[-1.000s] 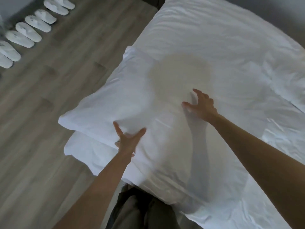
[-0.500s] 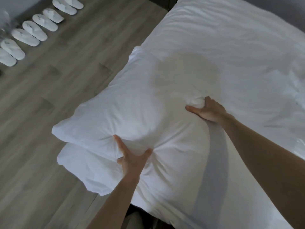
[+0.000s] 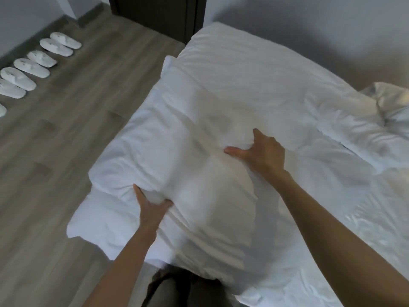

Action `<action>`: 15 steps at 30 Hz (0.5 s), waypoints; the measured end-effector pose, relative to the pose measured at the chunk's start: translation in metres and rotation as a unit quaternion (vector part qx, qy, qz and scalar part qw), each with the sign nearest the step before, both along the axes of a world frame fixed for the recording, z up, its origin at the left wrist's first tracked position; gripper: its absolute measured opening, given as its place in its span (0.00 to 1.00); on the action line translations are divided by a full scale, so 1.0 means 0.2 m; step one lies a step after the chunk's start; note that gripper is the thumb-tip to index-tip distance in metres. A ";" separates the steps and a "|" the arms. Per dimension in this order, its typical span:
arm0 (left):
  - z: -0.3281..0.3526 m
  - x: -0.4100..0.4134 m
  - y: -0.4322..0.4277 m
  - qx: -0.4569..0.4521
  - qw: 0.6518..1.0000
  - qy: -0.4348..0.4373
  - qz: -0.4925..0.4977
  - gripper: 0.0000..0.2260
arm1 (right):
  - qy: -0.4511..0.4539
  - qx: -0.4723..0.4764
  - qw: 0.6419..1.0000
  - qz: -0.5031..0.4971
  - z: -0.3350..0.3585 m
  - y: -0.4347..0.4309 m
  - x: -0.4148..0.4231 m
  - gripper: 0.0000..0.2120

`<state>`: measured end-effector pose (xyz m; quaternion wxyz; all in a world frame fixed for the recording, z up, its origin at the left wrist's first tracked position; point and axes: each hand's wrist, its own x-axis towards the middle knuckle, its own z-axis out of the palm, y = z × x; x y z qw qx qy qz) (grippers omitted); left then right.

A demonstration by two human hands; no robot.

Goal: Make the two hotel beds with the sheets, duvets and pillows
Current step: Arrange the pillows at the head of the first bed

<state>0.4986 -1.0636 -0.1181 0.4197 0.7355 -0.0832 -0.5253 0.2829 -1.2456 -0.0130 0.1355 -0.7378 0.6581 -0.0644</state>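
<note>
A white pillow (image 3: 177,156) lies on top of a second white pillow (image 3: 99,220) at the near left corner of the bed. My left hand (image 3: 150,207) grips the upper pillow's near edge, with the fabric bunched between thumb and fingers. My right hand (image 3: 263,151) grips the same pillow's far side, its fingers dug into the fabric and its thumb pointing left. The bed is covered by a white duvet (image 3: 254,74) with many creases. A rumpled heap of white bedding (image 3: 365,134) lies at the right.
A wooden floor (image 3: 55,151) runs along the bed's left side. Several white slippers (image 3: 31,67) line the wall at the upper left. A dark door frame (image 3: 159,14) stands beyond the bed's far corner. My dark trousers (image 3: 181,289) show at the bottom.
Both hands went from spread open over the upper pillow to gripping it on two sides. The view has tilted up, so the door frame and far wall now show.
</note>
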 end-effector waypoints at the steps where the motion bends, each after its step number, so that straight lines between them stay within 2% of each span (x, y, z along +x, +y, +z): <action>1: 0.06 -0.01 -0.02 -0.019 1.000 -0.013 -0.020 0.52 | -0.004 -0.008 1.000 -0.016 0.07 0.02 -0.05 0.35; 7: 0.45 -0.10 -0.24 -0.146 0.973 -0.139 -0.115 0.47 | -0.083 -0.070 0.988 -0.113 0.47 0.16 -0.40 0.39; 15: 0.91 -0.36 -0.45 -0.263 0.917 -0.180 -0.238 0.42 | -0.180 -0.124 0.935 -0.280 0.82 0.53 -0.80 0.34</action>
